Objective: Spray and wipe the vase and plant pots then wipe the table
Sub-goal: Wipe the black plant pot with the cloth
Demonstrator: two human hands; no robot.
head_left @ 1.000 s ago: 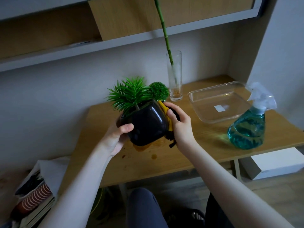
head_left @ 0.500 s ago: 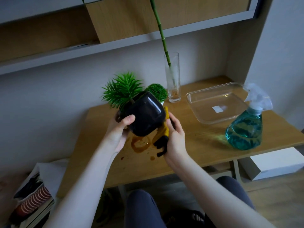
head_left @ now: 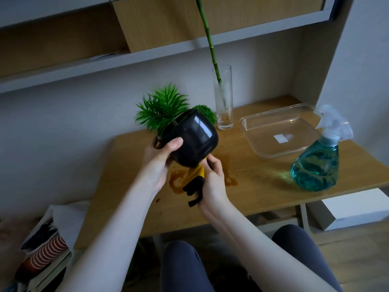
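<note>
My left hand (head_left: 160,161) grips a glossy black plant pot (head_left: 193,138) with a spiky green plant (head_left: 162,110), held tilted away from me above the wooden table (head_left: 263,182). My right hand (head_left: 212,184) holds a yellow and black cloth (head_left: 194,182) against the pot's underside. A small round green plant (head_left: 207,113) peeks out behind the pot; its own pot is hidden. A tall glass vase (head_left: 224,102) with a bamboo stem stands at the back. A spray bottle (head_left: 317,163) of blue-green liquid stands at the right.
A clear plastic tray (head_left: 280,129) lies at the back right. Brown wet rings (head_left: 179,182) mark the table under the pot. A white box (head_left: 355,209) sits below at the right, books and papers (head_left: 44,249) at the lower left. Shelves hang overhead.
The pot has been tipped further, its base turned toward me. My right hand has slid with the cloth from the pot's right side down under its base.
</note>
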